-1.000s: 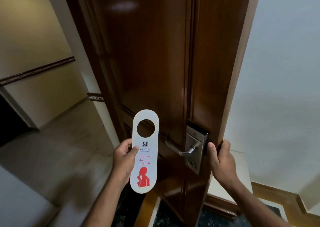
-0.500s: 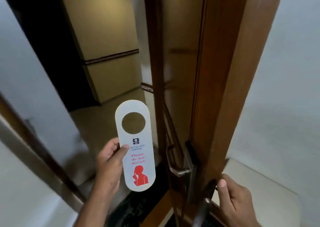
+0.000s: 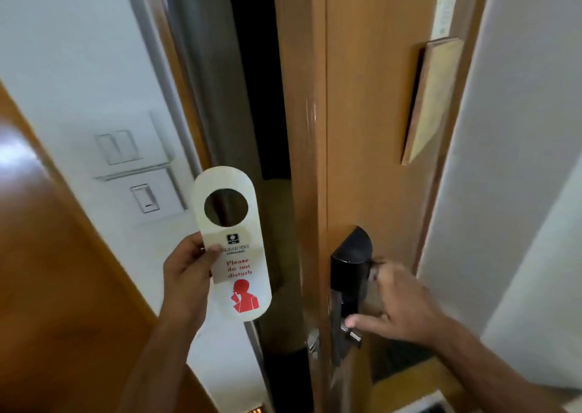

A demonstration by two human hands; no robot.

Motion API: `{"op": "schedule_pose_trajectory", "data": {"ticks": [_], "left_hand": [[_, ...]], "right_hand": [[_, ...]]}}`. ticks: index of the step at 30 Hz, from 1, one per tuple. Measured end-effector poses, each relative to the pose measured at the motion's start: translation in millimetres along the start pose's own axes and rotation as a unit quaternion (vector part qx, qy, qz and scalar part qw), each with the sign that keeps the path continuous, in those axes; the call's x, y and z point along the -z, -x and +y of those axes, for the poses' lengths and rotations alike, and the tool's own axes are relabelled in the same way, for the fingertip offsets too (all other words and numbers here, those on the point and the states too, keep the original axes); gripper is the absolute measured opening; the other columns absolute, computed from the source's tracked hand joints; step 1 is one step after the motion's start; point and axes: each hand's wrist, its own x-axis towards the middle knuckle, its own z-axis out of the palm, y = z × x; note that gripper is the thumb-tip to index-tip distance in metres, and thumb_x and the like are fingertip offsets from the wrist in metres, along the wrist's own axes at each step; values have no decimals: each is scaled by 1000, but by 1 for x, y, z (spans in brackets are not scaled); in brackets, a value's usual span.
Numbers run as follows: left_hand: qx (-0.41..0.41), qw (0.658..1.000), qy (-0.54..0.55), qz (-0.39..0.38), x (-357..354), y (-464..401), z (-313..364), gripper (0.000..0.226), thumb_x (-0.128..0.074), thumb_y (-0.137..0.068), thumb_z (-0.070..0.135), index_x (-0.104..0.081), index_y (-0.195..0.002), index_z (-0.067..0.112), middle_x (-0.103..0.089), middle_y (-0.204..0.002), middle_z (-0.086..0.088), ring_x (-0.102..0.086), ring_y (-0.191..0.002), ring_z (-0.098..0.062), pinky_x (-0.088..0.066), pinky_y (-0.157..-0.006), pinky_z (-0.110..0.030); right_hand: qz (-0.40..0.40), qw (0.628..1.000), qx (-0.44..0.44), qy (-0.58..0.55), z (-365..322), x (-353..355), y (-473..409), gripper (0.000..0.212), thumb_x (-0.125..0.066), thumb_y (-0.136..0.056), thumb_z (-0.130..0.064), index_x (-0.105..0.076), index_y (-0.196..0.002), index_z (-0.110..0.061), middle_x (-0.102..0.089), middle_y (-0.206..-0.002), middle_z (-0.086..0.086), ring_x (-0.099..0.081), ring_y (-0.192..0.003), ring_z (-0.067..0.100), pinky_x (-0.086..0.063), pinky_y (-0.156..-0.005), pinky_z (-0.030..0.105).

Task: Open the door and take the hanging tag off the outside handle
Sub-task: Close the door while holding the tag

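White oblong cardboard door tag [image 3: 234, 255] with round hole and red "Please do not disturb" print is held upright in left hand [image 3: 185, 274], grip closed on its left edge, thumb on the face, clear of any handle. Brown wooden door [image 3: 371, 129] stands ajar, just right of that grip. Right hand [image 3: 400, 305] is laid on the door's black lock plate [image 3: 349, 283], fingers curled loosely around it; handle mostly hidden. White wall switches [image 3: 132, 173] are seen up-left of the left grip.
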Motion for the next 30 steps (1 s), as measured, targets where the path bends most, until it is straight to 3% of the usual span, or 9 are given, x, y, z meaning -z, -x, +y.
{"op": "schedule_pose_trajectory", "data": {"ticks": [2, 4, 6, 9, 13, 17, 20, 23, 30], "left_hand": [[5, 1000, 2, 19, 13, -18, 3, 30, -57, -98, 3, -71, -101, 30, -78, -99, 14, -70, -103, -24, -58, -80, -44], [10, 999, 9, 34, 21, -34, 4, 28, -55, -99, 3, -70, -101, 26, -78, -99, 10, -68, -108, -27, -58, -87, -48], [8, 999, 2, 50, 34, -48, 3, 25, -56, -99, 3, -70, -102, 23, -78, -100, 7, -68, -108, -27, -58, -89, -50], [-19, 998, -5, 59, 47, -72, -3, 23, -58, -98, 3, -71, -104, 22, -78, -102, 6, -72, -104, -22, -59, -89, -49], [-33, 996, -9, 83, 53, -91, -11, 31, -60, -95, -1, -73, -98, 27, -79, -100, 13, -74, -96, -9, -58, -81, -37], [-55, 993, -10, 100, 52, -95, -16, 32, -62, -94, 2, -72, -96, 32, -78, -99, 19, -72, -97, -3, -56, -78, -31], [-68, 990, 13, 124, 44, -97, -17, 39, -64, -92, 2, -76, -89, 39, -79, -99, 18, -73, -96, -4, -61, -69, -22], [-80, 985, 34, 148, 38, -97, -17, 35, -66, -90, 4, -78, -89, 36, -80, -102, 12, -74, -98, -10, -61, -68, -20], [-71, 978, 35, 194, 37, -103, -24, 19, -74, -79, 19, -79, -95, 26, -81, -105, 1, -75, -101, -20, -65, -76, -31]], "right_hand": [[-37, 999, 2, -35, 3, -24, -22, 55, -53, -81, -81, -25, -99, -38, -31, -76, -29, -37, -58, -13, -29, -41, 7], [-85, 993, -9, -77, 12, -48, -39, 48, -44, -86, -80, -39, -94, -33, -46, -78, -23, -48, -65, -6, -39, -52, 13], [-121, 986, -5, -116, 15, -76, -57, 58, -26, -94, -74, -56, -85, -25, -58, -76, -10, -54, -71, 4, -49, -68, 28], [-99, 981, 30, -166, 11, -114, -92, 69, -17, -103, -60, -60, -68, -20, -60, -63, -2, -56, -66, 10, -37, -81, 26], [-61, 993, 85, -56, 11, -150, -133, 55, -32, -102, -59, -55, -69, -21, -57, -64, -2, -51, -66, 15, -26, -75, 27], [-20, 991, 120, 50, -2, -181, -164, 40, -47, -99, -52, -67, -84, -20, -65, -75, -1, -58, -72, 19, -45, -71, 36], [-8, 998, 70, 3, -14, -196, -191, 53, -38, -101, -53, -57, -62, -22, -51, -55, -5, -49, -52, 16, -35, -58, 30], [-9, 998, 26, -50, -18, -208, -217, 54, -46, -95, -56, -39, -51, -26, -33, -45, -11, -36, -40, 11, -31, -54, 25], [-51, 976, -116, -179, -20, -248, -247, 62, -42, -85, -66, -40, -42, -21, -37, -38, -7, -36, -35, 8, -32, -48, 24]]}}
